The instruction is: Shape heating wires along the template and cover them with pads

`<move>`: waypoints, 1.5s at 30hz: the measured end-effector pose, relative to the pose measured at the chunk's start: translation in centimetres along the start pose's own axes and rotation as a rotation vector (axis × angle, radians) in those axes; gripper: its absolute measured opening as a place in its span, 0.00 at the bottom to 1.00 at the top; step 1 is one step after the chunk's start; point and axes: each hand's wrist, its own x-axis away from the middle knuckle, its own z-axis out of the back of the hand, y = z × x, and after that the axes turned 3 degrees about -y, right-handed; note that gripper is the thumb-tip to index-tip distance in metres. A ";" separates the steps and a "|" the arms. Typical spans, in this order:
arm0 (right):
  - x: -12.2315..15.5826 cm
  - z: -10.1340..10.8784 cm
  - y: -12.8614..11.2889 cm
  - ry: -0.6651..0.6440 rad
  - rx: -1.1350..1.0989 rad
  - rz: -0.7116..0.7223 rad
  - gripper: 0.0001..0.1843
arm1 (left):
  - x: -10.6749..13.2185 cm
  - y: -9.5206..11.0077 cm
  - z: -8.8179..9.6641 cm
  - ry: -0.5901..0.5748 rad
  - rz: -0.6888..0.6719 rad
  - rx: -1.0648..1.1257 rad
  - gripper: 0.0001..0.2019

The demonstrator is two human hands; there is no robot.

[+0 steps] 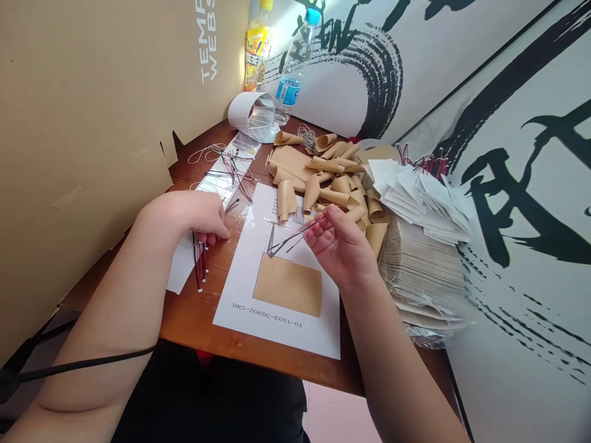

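Several wires (295, 235) — held by the right hand (339, 249) — cross printed paper (240, 289).

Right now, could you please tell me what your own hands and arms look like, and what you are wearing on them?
Your left hand and right hand are bare, with no gloves, and neither arm shows a sleeve, watch or ring. A black cord crosses your left arm, and a dark top shows below.
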 end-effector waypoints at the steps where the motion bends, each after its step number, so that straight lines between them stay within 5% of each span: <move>1: 0.0 -0.2 0.3 -0.001 0.032 -0.002 0.22 | -0.1 -0.1 0.1 0.018 0.016 0.006 0.08; 4: 0.4 -1.0 0.9 -0.023 0.121 -0.025 0.23 | 0.0 0.1 0.2 0.128 0.018 0.012 0.12; 8: 1.1 -2.0 1.4 -0.084 0.210 -0.086 0.23 | 0.8 1.4 0.2 0.259 -0.244 0.115 0.20; 14: 1.3 -2.2 1.6 -0.069 0.249 -0.079 0.23 | 1.2 2.5 -0.2 0.069 -0.586 0.135 0.18; 18: 1.0 -1.9 1.5 -0.005 0.288 -0.034 0.25 | 0.5 2.1 -0.1 0.114 -0.550 0.116 0.14; 26: 0.3 -0.5 1.5 0.223 0.777 0.173 0.19 | -1.0 0.9 -0.1 0.255 -0.190 -0.049 0.06; 35: -0.4 0.1 2.2 0.165 1.134 0.313 0.07 | -1.4 1.1 -0.6 0.414 -0.063 -0.069 0.10; 38: -0.3 -0.1 2.4 0.090 1.226 0.360 0.06 | -1.4 1.3 -0.6 0.452 -0.132 -0.038 0.12; 45: -0.3 0.3 2.8 -0.077 1.519 0.432 0.16 | -2.6 3.2 -2.0 0.531 -0.533 -0.033 0.12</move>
